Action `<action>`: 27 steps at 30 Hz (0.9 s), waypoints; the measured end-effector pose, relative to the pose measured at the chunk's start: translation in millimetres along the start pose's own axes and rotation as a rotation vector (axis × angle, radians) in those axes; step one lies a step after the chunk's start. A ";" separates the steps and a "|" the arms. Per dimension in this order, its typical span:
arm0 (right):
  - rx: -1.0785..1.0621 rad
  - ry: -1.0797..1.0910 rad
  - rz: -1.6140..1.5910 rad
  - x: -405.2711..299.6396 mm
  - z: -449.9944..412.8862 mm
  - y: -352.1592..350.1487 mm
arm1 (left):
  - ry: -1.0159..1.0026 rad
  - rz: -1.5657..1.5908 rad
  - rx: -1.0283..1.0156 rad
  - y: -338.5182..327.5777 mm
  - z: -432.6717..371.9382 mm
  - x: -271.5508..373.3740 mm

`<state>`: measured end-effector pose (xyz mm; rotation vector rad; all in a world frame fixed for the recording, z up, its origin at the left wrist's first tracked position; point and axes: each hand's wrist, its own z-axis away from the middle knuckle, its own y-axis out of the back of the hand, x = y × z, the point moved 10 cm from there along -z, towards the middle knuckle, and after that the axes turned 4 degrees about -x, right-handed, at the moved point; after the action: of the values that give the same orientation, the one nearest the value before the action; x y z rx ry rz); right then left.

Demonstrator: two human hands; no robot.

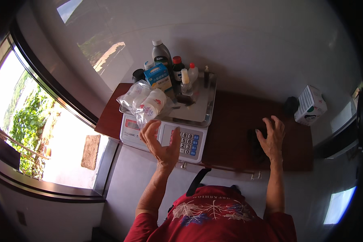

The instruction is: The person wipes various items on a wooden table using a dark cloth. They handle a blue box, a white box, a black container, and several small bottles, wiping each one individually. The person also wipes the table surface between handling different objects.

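My left hand [161, 148] is over the front panel of a white electronic price scale [129, 137], thumb and fingers spread with nothing between them. Part of the keypad [187, 143] is hidden behind it. Just beyond its fingertips, a clear plastic bag of white printed rolls [152, 103] lies on the scale's steel pan [189, 115]. My right hand [273, 137] hovers above the right part of a dark red wooden table [233, 121], fingers apart and empty. A black object [256, 146] lies beside its thumb; its kind is too dark to tell, as is whether they touch.
On the pan are a blue medicine box [158, 77], a red-capped brown bottle [178, 68], a clear pump bottle [186, 83] and a grey bottle [161, 54]. A white carton [311, 106] and a black round item [291, 106] stand at right. A window [48, 121] opens at left.
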<state>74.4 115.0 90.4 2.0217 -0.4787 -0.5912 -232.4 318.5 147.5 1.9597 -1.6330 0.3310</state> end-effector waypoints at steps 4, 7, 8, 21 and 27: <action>-0.254 -0.137 -0.044 25.5 41.0 -36.3 | 0.115 -0.250 0.063 26.2 -31.1 -49.8; -0.193 -0.099 -0.034 23.0 55.8 -47.0 | 0.031 -0.257 -0.034 11.0 -39.1 -38.1; -0.148 -0.089 -0.019 19.9 57.1 -46.8 | -0.005 -0.237 -0.092 -0.2 -41.8 -27.2; 0.046 -0.075 0.055 -16.9 71.8 -27.6 | -0.034 -0.505 -0.494 -133.4 -99.5 -28.5; 0.052 -0.130 0.000 -9.0 74.8 -28.5 | -0.028 -0.525 -0.523 -146.7 -97.1 -37.9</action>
<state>26.2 82.4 34.6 2.0404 -0.5775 -0.7197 -84.4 418.8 168.3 1.8802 -1.0174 -0.3000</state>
